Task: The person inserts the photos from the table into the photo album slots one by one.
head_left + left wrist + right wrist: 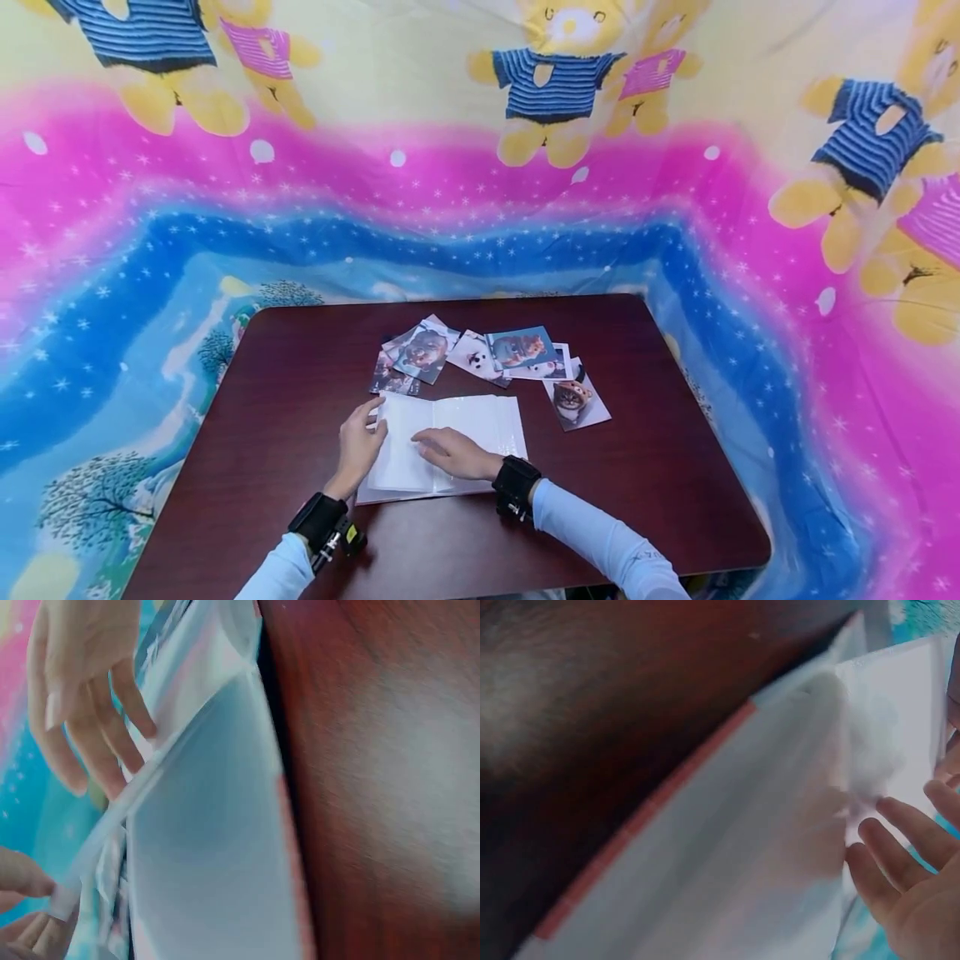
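Note:
A photo album (487,414) with white pages and clear sleeves lies spread on the table. Its left-hand page (210,825) is lifted and slants up from the one beneath. At that page's outer edge, my left hand (358,446) pinches the sheet between thumb and fingers, as the left wrist view shows (30,907). My right hand (459,456) is over the middle of the album, fingers loosely extended. In the right wrist view, the fingertips of the right hand (919,889) are at the raised page, touching or very near it.
Beyond the album lie several loose animal photos, overlapping: a brown animal print (424,350), a white dog print (477,357), a blue-bordered print (521,347) and a cat print (576,398). The dark wooden table (637,492) meets a patterned cloth (450,200) behind.

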`<action>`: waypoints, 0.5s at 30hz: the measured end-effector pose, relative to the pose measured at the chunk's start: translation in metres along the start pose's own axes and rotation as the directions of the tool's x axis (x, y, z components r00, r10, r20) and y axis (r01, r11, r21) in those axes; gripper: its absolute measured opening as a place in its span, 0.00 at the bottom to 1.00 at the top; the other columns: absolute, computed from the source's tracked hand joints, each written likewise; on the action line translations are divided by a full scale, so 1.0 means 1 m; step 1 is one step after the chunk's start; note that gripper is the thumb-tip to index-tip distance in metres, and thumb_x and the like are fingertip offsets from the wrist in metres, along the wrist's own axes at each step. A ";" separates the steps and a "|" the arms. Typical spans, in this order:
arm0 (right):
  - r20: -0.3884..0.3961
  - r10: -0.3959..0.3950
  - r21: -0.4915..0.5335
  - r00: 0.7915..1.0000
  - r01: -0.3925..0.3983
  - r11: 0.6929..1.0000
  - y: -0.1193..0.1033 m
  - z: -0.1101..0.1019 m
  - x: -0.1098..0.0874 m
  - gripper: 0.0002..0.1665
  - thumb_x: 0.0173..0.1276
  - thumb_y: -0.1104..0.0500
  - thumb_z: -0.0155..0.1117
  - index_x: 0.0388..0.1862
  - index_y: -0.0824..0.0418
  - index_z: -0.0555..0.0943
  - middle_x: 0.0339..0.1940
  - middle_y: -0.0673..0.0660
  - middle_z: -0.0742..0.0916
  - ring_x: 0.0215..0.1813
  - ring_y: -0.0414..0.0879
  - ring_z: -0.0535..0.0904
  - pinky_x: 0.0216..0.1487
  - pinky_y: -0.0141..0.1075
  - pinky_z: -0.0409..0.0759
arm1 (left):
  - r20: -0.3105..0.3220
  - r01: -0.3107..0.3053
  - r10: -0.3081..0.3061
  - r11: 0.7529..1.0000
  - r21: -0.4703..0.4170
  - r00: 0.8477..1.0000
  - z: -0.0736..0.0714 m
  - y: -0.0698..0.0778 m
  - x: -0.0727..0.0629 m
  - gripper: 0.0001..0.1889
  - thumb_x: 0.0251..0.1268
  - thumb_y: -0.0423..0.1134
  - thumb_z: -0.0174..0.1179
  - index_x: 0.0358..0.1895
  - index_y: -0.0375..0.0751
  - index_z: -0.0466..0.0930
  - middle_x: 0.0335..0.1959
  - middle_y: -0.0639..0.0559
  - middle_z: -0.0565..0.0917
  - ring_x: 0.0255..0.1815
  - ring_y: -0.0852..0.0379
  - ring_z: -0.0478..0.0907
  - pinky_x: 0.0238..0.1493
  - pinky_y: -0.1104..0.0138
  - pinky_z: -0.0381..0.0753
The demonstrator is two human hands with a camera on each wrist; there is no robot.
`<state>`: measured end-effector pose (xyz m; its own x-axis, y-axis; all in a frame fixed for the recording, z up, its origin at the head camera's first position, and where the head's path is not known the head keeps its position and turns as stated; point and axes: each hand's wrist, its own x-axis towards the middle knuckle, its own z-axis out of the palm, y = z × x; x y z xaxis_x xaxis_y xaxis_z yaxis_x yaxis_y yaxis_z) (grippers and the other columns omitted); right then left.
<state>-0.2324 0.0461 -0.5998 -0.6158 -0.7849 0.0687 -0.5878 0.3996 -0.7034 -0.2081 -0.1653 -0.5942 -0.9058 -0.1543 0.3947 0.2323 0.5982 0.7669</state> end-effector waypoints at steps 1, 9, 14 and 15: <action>0.005 -0.018 -0.042 1.000 0.018 0.999 0.001 0.002 -0.001 0.21 0.81 0.57 0.46 0.65 0.65 0.74 0.61 0.58 0.82 0.64 0.45 0.75 0.65 0.36 0.70 | 0.011 0.036 -0.036 0.999 0.023 0.999 -0.001 -0.003 -0.001 0.21 0.55 0.19 0.61 0.55 0.29 0.80 0.50 0.31 0.82 0.40 0.37 0.84 0.38 0.50 0.84; 0.008 -0.074 -0.179 0.997 0.074 0.981 0.006 0.004 -0.014 0.18 0.78 0.60 0.51 0.61 0.62 0.78 0.60 0.58 0.82 0.65 0.48 0.74 0.68 0.38 0.66 | 0.111 0.127 -0.144 0.981 0.144 0.983 0.000 -0.024 -0.010 0.21 0.57 0.23 0.62 0.57 0.28 0.79 0.53 0.29 0.80 0.43 0.38 0.82 0.42 0.45 0.78; -0.010 0.015 -0.223 1.000 -0.017 0.975 0.017 -0.011 -0.027 0.18 0.77 0.60 0.53 0.61 0.60 0.78 0.65 0.58 0.79 0.69 0.51 0.69 0.71 0.44 0.63 | 0.146 0.005 -0.045 0.966 0.260 0.988 0.010 -0.031 -0.016 0.20 0.56 0.23 0.61 0.54 0.22 0.79 0.54 0.25 0.76 0.48 0.30 0.75 0.49 0.43 0.73; -0.014 0.035 -0.232 0.999 -0.037 0.972 0.020 -0.015 -0.030 0.18 0.77 0.60 0.53 0.62 0.59 0.78 0.66 0.58 0.78 0.70 0.51 0.68 0.71 0.45 0.62 | 0.143 -0.031 -0.012 0.955 0.294 0.990 0.011 -0.032 -0.018 0.19 0.55 0.23 0.62 0.52 0.21 0.79 0.54 0.24 0.76 0.48 0.29 0.73 0.49 0.43 0.72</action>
<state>-0.2337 0.0848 -0.6057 -0.6429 -0.7641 0.0539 -0.6702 0.5270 -0.5226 -0.2030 -0.1727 -0.6317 -0.9498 -0.0476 0.3093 0.1457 0.8074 0.5717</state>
